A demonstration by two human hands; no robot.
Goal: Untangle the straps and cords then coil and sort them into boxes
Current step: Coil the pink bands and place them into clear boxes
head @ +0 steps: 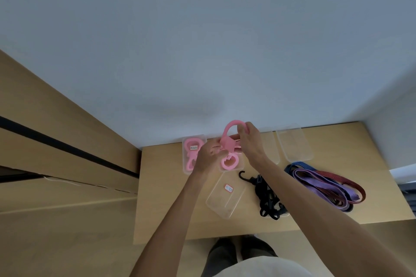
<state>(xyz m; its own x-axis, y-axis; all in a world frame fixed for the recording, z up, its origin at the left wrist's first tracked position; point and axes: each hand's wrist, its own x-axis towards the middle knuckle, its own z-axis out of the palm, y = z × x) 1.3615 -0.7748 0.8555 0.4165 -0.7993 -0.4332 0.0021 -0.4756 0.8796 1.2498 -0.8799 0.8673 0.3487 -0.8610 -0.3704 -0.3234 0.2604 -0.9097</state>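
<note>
- The pink strap (227, 141) looks soft and rubbery, with a smooth matte surface; it is held above the far part of the desk (171, 198), and it makes a high arch at the top and a round ring at its lower end.
- The left hand (208, 157) has its fingers closed around the lower part of this strap, next to the ring.
- The right hand (251, 139) pinches the top of the arch with its fingers pressed together.
- Another pink strap lies coiled inside a clear plastic box (193, 153) at the far left, which carries a small label.
- An empty clear box (225, 195) with a red label stands nearer, under the arms.
- A black cord (265, 195) with a hook lies tangled beside it.
- Flat woven straps (324, 184), purple, red and blue, lie in long loops on the right, near another clear box (295, 144).
</note>
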